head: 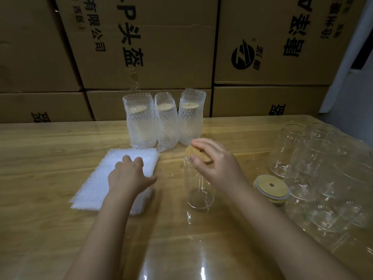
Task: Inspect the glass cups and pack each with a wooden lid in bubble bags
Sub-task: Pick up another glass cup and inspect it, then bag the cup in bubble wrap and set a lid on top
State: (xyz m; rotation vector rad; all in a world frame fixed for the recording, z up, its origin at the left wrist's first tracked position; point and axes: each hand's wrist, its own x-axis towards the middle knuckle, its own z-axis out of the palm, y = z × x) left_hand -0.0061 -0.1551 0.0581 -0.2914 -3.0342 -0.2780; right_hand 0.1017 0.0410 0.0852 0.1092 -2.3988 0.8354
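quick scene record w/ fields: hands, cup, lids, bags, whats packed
left hand: on bubble bag stack, grip unclear
right hand: holds wooden lid at mouth of upright glass cup
packed: three bagged cups, back row
spare lids: stack right of the cup
unpacked cups: cluster at far right
surface: wooden table

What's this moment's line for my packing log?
left hand: on bubble bags | right hand: holds wooden lid atop glass cup | packed cups: three

Open counter (40, 219) stretched along the near edge and far left; wrapped cups (167, 126) walled the back, loose glasses (314, 168) crowded the right.
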